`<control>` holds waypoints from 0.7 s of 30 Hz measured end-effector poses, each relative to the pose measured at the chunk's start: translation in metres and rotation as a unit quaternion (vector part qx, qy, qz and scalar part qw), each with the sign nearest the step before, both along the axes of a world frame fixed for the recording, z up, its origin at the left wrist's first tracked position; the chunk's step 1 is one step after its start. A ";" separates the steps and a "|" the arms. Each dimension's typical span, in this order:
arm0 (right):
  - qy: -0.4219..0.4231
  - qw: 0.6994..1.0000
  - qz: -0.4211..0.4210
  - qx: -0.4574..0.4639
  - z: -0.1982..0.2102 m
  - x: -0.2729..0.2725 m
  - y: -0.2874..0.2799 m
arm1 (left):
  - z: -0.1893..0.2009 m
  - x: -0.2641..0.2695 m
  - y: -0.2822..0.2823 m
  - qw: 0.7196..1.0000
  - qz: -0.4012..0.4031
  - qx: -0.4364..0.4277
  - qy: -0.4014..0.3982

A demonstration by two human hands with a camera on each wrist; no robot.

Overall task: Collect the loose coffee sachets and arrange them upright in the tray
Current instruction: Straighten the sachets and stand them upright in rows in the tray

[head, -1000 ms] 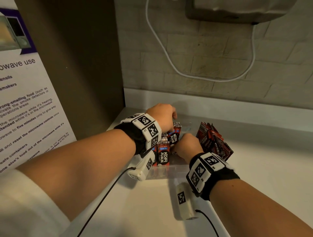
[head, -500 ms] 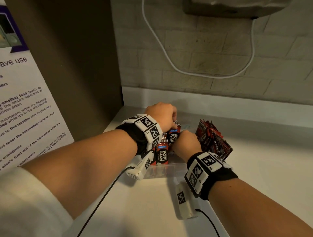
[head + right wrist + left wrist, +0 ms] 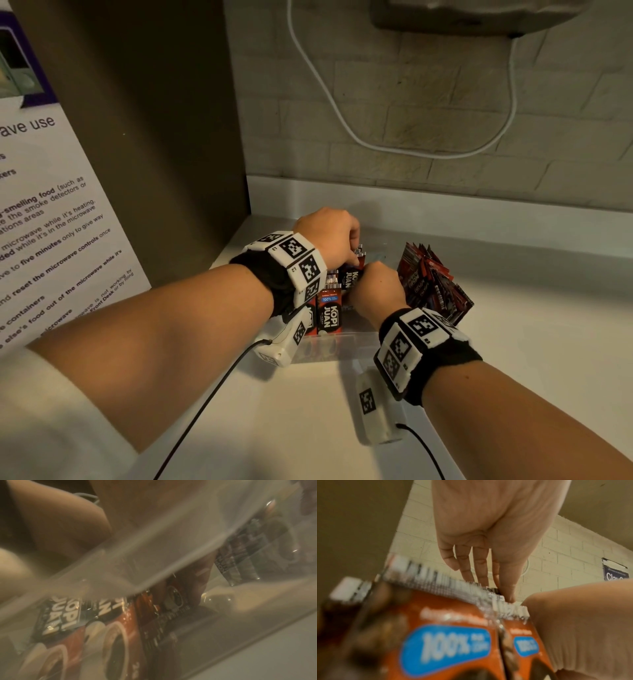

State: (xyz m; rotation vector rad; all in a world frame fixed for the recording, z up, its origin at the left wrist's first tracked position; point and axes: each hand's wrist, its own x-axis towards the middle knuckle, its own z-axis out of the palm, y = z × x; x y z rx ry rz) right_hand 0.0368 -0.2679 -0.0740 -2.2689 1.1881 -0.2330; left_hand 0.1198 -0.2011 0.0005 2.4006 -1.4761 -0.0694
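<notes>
A clear plastic tray (image 3: 349, 346) stands on the white counter (image 3: 534, 349) with red Kopi Juan sachets (image 3: 329, 315) upright at its left end. My left hand (image 3: 349, 246) reaches over the row from above. In the left wrist view its fingers (image 3: 481, 572) run down behind the sachet tops (image 3: 453, 588) and the thumb meets them in front. My right hand (image 3: 368, 274) is curled down into the tray beside it and grips a sachet (image 3: 352, 279). Through the tray wall (image 3: 171, 540) its fingers (image 3: 201, 574) lie against a red sachet (image 3: 173, 599). A loose heap of sachets (image 3: 435, 287) sits right of the tray.
A brown cabinet panel (image 3: 154, 137) with a microwave notice (image 3: 51, 222) closes the left side. The brick wall and its white ledge (image 3: 445, 205) lie close behind the tray. A white cable (image 3: 342, 126) hangs from an appliance (image 3: 479, 17) overhead.
Almost nothing has moved. My right hand has edged slightly toward the left hand inside the tray; the left hand stays on the sachet row.
</notes>
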 end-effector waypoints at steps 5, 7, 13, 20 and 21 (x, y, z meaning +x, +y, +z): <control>0.011 1.000 0.000 -0.003 -0.002 0.000 -0.001 | 0.002 0.000 0.002 1.000 0.002 0.001 0.002; 0.010 1.000 -0.003 -0.008 0.000 -0.001 -0.001 | 0.004 0.000 0.003 1.000 0.000 0.004 0.002; -0.027 0.999 0.006 -0.017 0.026 -0.013 0.002 | 0.008 -0.006 0.007 0.998 0.014 -0.054 0.019; -0.335 0.939 -0.078 0.022 0.081 -0.065 -0.024 | 0.003 -0.057 -0.004 0.955 0.034 -0.138 0.260; -0.348 0.933 -0.093 0.011 0.087 -0.074 -0.030 | -0.003 -0.064 -0.007 0.944 0.024 -0.110 0.309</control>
